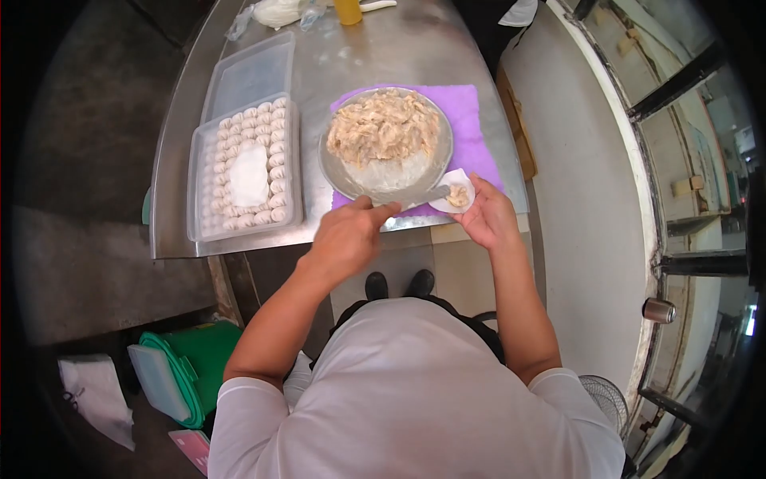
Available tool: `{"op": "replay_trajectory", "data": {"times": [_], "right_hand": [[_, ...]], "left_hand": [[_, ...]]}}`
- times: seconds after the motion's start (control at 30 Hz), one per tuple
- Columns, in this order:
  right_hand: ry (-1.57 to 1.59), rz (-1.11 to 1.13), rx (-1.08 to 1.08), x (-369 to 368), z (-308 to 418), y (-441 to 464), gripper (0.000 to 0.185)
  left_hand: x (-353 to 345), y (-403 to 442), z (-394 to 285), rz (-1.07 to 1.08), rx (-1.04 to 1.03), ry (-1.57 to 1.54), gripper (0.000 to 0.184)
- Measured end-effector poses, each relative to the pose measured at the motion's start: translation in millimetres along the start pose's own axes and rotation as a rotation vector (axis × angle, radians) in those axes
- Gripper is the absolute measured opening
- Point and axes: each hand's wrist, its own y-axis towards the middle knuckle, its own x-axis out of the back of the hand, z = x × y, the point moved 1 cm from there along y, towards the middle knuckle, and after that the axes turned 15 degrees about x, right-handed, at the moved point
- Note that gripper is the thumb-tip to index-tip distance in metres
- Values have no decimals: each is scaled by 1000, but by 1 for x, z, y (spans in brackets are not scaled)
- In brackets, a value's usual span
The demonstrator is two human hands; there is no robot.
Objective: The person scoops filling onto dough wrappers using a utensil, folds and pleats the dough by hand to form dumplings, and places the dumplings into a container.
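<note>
My left hand [351, 231] is closed around the handle of a flat metal spatula [436, 194]. Its tip touches a lump of pale meat filling [456, 196] on a round white dumpling wrapper [441, 205]. The wrapper rests on the fingers of my right hand [488, 215], which hold it from below and at its right edge. Just beyond both hands, a wide metal bowl [386, 185] holds a large mound of pale minced filling [384, 128]. Under the bowl lies a purple towel [467, 128].
A clear plastic box [298, 188] full of pleated dumplings [277, 172] stands left on the metal table [319, 68]; a white sheet [250, 177] covers some dumplings. Behind it lies a clear lid [251, 80]. A yellow container [348, 11] stands farther back. A green bin [191, 363] is lower left.
</note>
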Motion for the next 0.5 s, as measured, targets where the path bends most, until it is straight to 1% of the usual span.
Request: {"op": "replay_trajectory", "data": {"times": [0.03,0.07,0.13,0.17,0.23,0.3,0.37,0.4,0.43,0.47,0.5], "right_hand": [[-3,-5,-2,4,0,-2,44],[11,30,-18,7,-1,-4,43],[25,74,-34,2,-1,-6,42],[36,63,-33,0,-1,-9,43],[52,42,-15,2,2,-12,43],[72,79,-13,7,0,-14,43],[71,81,-15,5,-1,-16,42],[68,85,-16,2,-1,-17,41],[67,89,-13,-1,-1,-17,41],[9,108,20,-4,0,-18,40],[-47,119,51,-4,0,-21,40]], "left_hand": [[12,-1,-8,26,23,53,47],[10,-3,-8,27,30,50,47],[9,-4,-12,-9,-66,29,45],[10,-4,-10,-9,-66,30,45],[15,-2,-2,54,-82,-65,47],[13,-1,-2,97,-91,-115,49],[16,-1,-3,45,-93,-90,45],[18,-2,-5,41,-92,-89,45],[20,-4,-9,60,-75,-23,42],[21,-2,-12,81,-63,45,40],[24,0,-12,86,-72,47,40]]}}
